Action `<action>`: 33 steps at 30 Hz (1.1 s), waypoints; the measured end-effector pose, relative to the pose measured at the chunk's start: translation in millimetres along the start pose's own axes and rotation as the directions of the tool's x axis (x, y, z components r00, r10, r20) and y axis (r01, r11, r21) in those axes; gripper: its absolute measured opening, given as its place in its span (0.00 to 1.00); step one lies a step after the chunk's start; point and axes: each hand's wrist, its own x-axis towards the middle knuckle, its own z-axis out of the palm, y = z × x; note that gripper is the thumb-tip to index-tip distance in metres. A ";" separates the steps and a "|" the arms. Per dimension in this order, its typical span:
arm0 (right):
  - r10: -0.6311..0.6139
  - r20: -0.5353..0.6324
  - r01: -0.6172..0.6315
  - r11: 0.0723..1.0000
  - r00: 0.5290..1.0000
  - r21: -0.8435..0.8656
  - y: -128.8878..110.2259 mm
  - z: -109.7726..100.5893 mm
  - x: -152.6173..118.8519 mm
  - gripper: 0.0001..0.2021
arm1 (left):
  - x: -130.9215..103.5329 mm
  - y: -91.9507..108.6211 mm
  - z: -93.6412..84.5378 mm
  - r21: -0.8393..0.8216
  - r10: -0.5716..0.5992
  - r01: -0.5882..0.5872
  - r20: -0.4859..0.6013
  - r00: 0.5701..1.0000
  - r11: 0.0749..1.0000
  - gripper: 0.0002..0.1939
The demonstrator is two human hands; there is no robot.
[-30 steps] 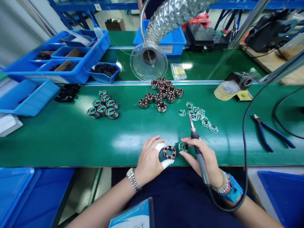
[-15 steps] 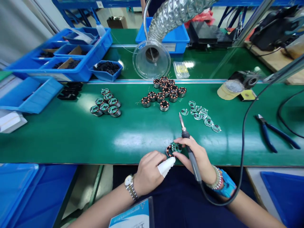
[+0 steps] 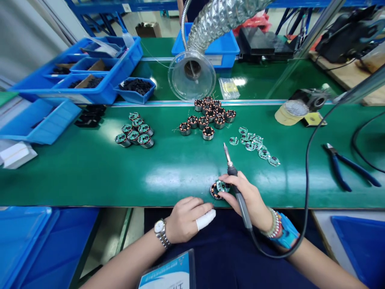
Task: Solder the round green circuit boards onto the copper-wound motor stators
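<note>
My right hand [image 3: 245,196] pinches a round green circuit board [image 3: 221,186] between thumb and finger, and a soldering iron [image 3: 243,204] lies in the same hand, its tip pointing up and away. The board rests partly over a copper-wound ring [image 3: 214,191] near the table's front edge. My left hand [image 3: 189,218], with a white cover on one finger, is at the edge left of the ring; its fingers are bent together, and a thin wire seems to run from the ring toward its fingertips. What it pinches is too small to make out.
Several copper-wound rings [image 3: 208,133] sit mid-table, with loose boards [image 3: 249,145] to their right and board-topped rings [image 3: 145,140] to their left. Pliers [image 3: 339,164] lie at right. A clear extractor hood [image 3: 192,86] hangs behind. Blue bins [image 3: 105,92] stand at back left.
My left hand has moved left and slightly down, away from the ring. The soldering iron has shifted slightly left with my right hand, which still pinches the board.
</note>
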 end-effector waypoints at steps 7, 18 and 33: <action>-0.014 -0.018 0.014 1.000 1.000 0.000 -7.9 0.1 0.0 0.16 | 10.1 -8.3 -10.1 -0.326 -0.665 0.651 0.083 0.742 0.685 0.07; -0.018 0.011 0.018 1.000 1.000 0.004 -4.7 3.4 -0.8 0.17 | 46.1 -27.5 -18.2 -0.634 -0.661 0.758 0.506 0.554 0.151 0.04; -0.107 0.004 0.107 0.994 0.994 0.032 -12.4 2.5 17.8 0.14 | 55.1 -28.2 -9.5 -0.643 -0.665 0.765 0.583 0.467 -0.026 0.06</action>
